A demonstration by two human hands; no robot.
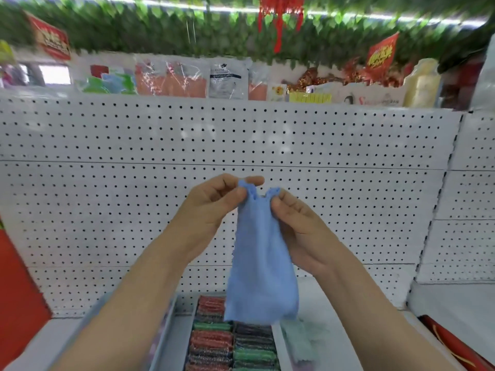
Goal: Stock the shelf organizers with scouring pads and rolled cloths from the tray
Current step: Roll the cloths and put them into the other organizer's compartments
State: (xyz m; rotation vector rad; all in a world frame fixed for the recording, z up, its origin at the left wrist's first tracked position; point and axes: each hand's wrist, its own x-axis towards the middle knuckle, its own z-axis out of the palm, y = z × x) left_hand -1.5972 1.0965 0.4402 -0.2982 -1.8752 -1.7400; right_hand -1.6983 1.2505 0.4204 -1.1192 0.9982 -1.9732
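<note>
Far left, a red panel is standing against the shelf edge. Next to it, the white pegboard backing is spanning the width of the view.

The left hand is raised in front of the pegboard, its fingers curled narrow and pinching the upper left corner of a blue cloth. That corner is sitting between the thumb and the forefinger, with a small fold of fabric showing above the thumb.

The cloth is hanging unrolled from both hands, its top edge sagging in a shallow dip between the two grips and its lower hem dangling free, touching nothing.

Directly below the hem, a shelf organizer is holding rows of scouring pads in red, green and dark colours, packed side by side in two columns. To the right of the pads, a pale green cloth is lying flat; the picture is too blurred to tell whether it is in a compartment.

The right hand is gripping the upper right corner of the blue cloth, fingertips closed narrow on the fabric, palm turned toward the cloth's right edge.

Far right, a red box is resting on the shelf.
</note>
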